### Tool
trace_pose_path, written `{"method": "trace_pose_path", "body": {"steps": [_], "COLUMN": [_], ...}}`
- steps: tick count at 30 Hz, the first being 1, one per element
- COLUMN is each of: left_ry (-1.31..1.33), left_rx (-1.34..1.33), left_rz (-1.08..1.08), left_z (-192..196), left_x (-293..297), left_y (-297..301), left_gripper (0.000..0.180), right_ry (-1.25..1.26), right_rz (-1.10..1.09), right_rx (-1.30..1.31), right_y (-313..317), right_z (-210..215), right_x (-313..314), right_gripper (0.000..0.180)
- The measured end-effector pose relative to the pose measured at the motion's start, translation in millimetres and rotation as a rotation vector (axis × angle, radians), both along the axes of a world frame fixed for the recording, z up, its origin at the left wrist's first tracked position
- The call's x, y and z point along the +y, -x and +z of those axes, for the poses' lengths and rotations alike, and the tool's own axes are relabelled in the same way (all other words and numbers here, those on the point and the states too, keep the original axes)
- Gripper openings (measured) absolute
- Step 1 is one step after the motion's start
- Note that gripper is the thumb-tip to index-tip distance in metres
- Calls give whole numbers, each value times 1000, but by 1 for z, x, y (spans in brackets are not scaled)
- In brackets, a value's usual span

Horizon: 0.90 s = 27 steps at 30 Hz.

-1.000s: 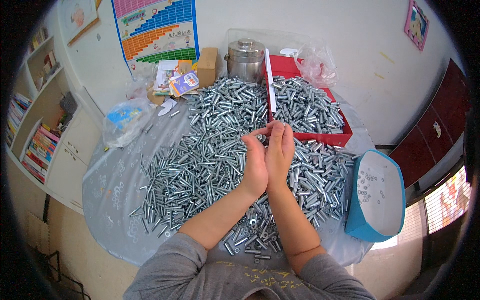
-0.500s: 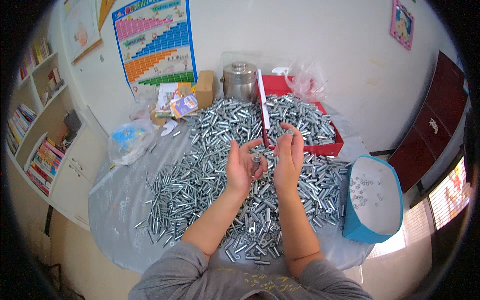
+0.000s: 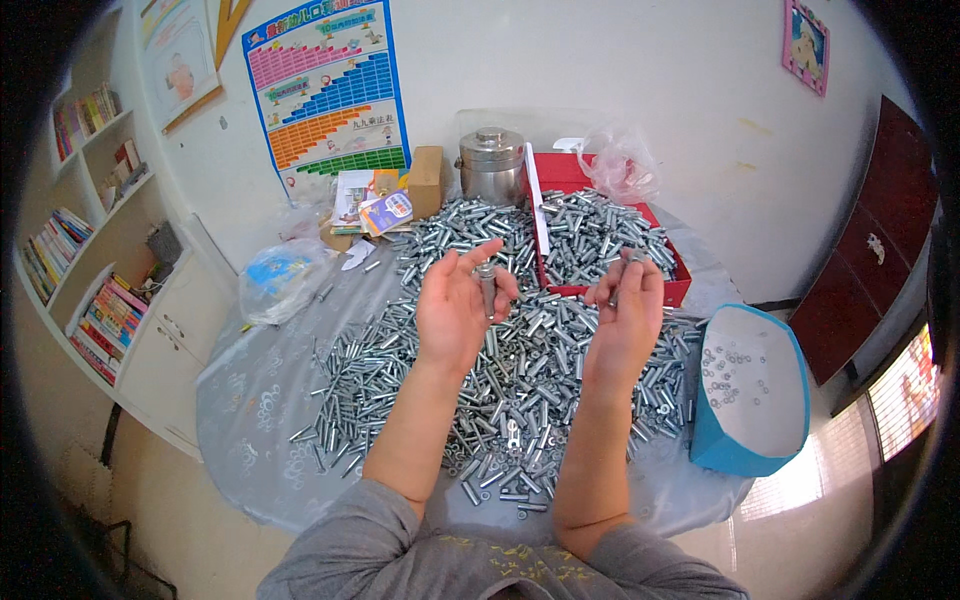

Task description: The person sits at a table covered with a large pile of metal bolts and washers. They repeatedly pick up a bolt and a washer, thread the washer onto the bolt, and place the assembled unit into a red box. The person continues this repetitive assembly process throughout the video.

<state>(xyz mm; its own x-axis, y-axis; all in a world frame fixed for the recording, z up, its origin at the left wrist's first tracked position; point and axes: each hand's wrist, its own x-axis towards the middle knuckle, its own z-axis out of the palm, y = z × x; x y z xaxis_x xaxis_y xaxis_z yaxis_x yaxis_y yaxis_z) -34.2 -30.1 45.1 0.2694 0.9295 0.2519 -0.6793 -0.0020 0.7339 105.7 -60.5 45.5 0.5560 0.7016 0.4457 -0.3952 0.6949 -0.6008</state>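
Observation:
My left hand (image 3: 452,312) is raised over the heap, palm turned inward, with its thumb and fingers closed around an upright silver expansion bolt (image 3: 488,288). To its right, my right hand (image 3: 627,318) is up with curled fingers pressed together. A bit of grey metal shows at those fingertips, too small to make out. Below both hands spreads a large heap of silver metal sleeves and threaded bolts (image 3: 385,375), with small washers and nuts (image 3: 513,435) mixed in near the front.
A red box (image 3: 675,290) full of metal sleeves stands behind my right hand. At the right sits a blue bin (image 3: 748,462) with scattered nuts. A steel pot (image 3: 492,168), a cardboard box (image 3: 426,182) and a plastic bag (image 3: 285,285) line the back of the grey-covered table (image 3: 245,420).
My hands have moved apart: the right one went right and curled its fingers, while the left shifted left with the bolt still in it. The whole view has swung slightly.

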Motion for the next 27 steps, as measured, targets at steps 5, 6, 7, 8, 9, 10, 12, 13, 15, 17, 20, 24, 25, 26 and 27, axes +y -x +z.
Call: {"method": "trace_pose_path", "body": {"steps": [5,6,7,8,9,10,12,13,15,17,20,24,25,26,27], "left_ry": [-59,-53,-63,-91,-107,-122,-136,-130,-143,-164,-174,-188,-193,-201,-211], "left_rx": [-73,-91,-81,-76,-70,-63,-29,-13,18,28,57,84,88,97,107], "left_rz": [55,73,98,105,106,108,147,165,221,270,308,295,294,276,256], "left_z": [-4,-6,-6,-7,-12,-16,-15,-15,-13,-10,-6,-5,-5,-5,-5], "left_x": [-6,-7,-9,-7,-5,-4,-3,-2,-4,-7,-10,-8,-8,-9,-9], "left_y": [10,9,7,8,9,9,8,10,15,17,18,21,22,22,21], "left_gripper": [52,52,50,49,49,48,49,51,52,52,52,53,53,51,48], "right_ry": [82,85,63,42,41,41,81,81,131,233,185,204,178,193,206], "right_rz": [59,89,75,62,117,174,202,172,214,357,434,345,588,528,465], "right_rx": [-195,-210,-163,-116,-137,-157,-107,-155,-226,-268,-118,-237,-105,-100,-94], "right_y": [15,15,21,27,27,27,33,34,31,23,26,28,18,20,26], "right_z": [-3,-11,-15,-18,-20,-22,-21,-24,-29,-36,-34,-33,-31,-32,-25], "right_x": [-1,0,6,11,12,13,15,18,24,28,28,31,29,28,27], "right_gripper": [28,25,23,22,21,20,19,18,19,21,27,27,26,25,25]}}
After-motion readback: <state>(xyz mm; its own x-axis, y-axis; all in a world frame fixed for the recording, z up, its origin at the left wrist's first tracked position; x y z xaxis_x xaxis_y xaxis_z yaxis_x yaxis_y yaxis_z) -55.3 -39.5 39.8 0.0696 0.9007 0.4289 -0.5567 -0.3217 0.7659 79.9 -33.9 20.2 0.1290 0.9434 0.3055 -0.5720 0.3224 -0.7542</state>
